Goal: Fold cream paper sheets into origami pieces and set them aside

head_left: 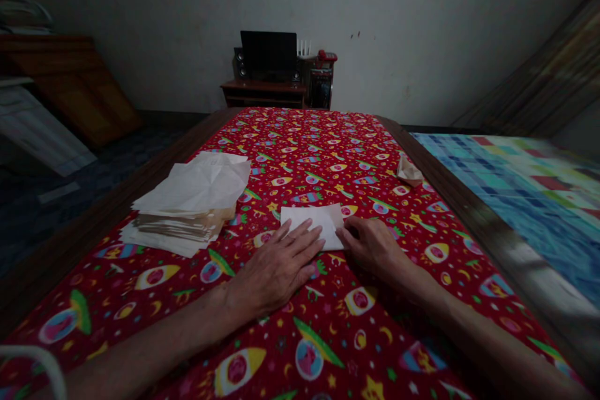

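A small white folded sheet of paper (332,220) lies flat on the red patterned cloth (300,165) in front of me. My left hand (281,265) rests across its left and near part, fingers stretched out and lying flat. At the paper's right edge, my right hand (370,244) has its thumb and fingers closed in a pinch on the paper. To the left sits an uneven stack of paper sheets (201,184), white on top and brownish in the middle. A small folded paper piece (409,171) stands at the cloth's right side.
Dark wooden borders (520,250) run along both sides of the cloth. A checkered blue bedspread (497,181) lies to the right. By the far wall are a black monitor (269,51) and speakers on a desk (262,94). Wooden cabinets (94,87) stand at left; a white curved object (42,359) shows lower left.
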Action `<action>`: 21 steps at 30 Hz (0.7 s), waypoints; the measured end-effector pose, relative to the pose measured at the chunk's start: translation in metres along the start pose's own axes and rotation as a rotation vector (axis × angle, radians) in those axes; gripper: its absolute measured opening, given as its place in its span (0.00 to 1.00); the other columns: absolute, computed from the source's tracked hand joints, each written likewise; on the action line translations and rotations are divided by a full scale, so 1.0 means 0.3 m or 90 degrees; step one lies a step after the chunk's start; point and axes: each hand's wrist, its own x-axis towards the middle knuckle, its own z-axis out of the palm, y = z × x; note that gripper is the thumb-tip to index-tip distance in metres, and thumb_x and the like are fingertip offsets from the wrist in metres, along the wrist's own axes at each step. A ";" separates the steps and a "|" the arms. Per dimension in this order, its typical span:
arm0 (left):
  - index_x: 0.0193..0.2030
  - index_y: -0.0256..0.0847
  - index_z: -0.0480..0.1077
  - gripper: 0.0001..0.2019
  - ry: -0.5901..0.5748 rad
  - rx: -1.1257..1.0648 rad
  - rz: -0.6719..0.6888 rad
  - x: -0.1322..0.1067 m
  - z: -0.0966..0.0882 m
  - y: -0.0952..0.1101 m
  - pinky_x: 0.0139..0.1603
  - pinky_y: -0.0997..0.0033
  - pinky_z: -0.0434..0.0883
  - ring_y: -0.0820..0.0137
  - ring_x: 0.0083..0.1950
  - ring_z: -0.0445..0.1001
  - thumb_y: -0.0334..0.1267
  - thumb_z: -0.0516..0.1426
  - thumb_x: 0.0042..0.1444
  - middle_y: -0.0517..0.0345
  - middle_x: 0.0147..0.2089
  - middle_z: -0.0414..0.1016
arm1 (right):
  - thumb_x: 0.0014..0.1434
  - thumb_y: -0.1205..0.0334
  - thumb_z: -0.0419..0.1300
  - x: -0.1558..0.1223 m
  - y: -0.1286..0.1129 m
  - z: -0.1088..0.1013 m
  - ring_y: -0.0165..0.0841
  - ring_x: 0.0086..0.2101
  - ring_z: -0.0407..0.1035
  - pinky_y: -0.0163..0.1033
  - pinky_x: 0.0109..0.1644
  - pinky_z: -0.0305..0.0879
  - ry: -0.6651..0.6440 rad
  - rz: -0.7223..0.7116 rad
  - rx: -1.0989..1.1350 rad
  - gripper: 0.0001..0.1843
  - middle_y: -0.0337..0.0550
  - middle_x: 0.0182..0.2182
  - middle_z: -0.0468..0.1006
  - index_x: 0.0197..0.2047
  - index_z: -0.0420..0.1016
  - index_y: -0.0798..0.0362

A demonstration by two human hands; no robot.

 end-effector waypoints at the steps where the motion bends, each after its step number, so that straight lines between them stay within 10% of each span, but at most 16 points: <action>1: 0.65 0.41 0.55 0.21 -0.010 -0.012 -0.005 0.000 0.006 0.001 0.68 0.51 0.50 0.60 0.71 0.47 0.37 0.46 0.65 0.53 0.69 0.53 | 0.60 0.57 0.51 0.002 0.004 0.003 0.26 0.19 0.53 0.34 0.25 0.44 0.000 -0.005 0.003 0.16 0.39 0.18 0.67 0.24 0.69 0.54; 21: 0.63 0.38 0.60 0.20 -0.034 -0.026 0.000 -0.008 -0.003 0.017 0.67 0.56 0.57 0.63 0.67 0.56 0.39 0.45 0.67 0.52 0.66 0.59 | 0.59 0.55 0.50 0.006 0.007 -0.020 0.25 0.19 0.52 0.33 0.24 0.42 -0.054 -0.016 0.031 0.16 0.36 0.18 0.64 0.23 0.65 0.54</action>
